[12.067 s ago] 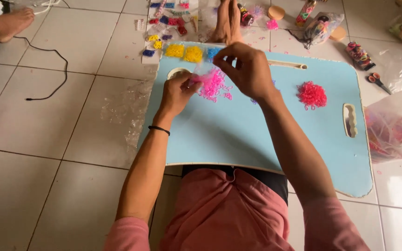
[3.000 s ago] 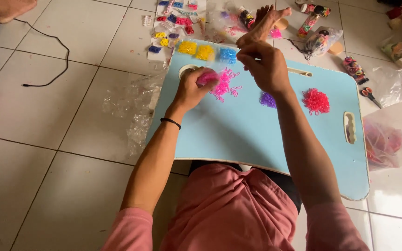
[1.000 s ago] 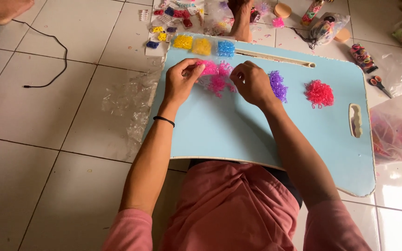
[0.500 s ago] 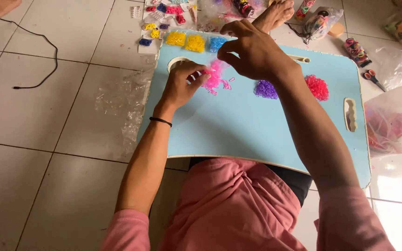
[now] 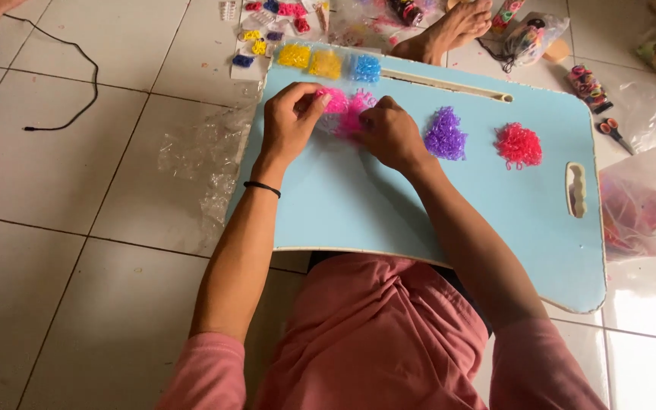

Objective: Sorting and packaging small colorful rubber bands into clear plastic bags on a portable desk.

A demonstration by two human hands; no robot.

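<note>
1. The pale tiled floor (image 5: pixel 77 190) fills my view; I see it past my knees and pink shirt.
2. The light blue lap board (image 5: pixel 434 220) lies across my lap and takes up the middle. It has a long slot along the far edge and a handle cut-out at the right.
3. My left hand (image 5: pixel 288 121) is on the far left part of the board, fingers curled, thumb and forefinger pinched on the left edge of the pink pile of small loops (image 5: pixel 343 110). A black band sits on that wrist.
4. My right hand (image 5: pixel 390 133) is just beside it, knuckles up, fingertips pressed into the right side of the same pink pile. The fingers are tucked under, so I cannot tell whether they grip anything.
5. The pink pile lies between both hands, touching each, partly hidden under them.
6. A clear plastic bag (image 5: pixel 639 205) with coloured bits lies on the floor off the board's right edge.
7. The purple pile (image 5: pixel 446 137) sits just right of my right hand, apart from it.
8. The red pile (image 5: pixel 518 144) is further right, well apart from both hands.
9. Small yellow and blue packets (image 5: pixel 328 63) rest at the board's far edge, beyond the hands.
10. Another person's bare foot (image 5: pixel 457 26) shows past the board.
</note>
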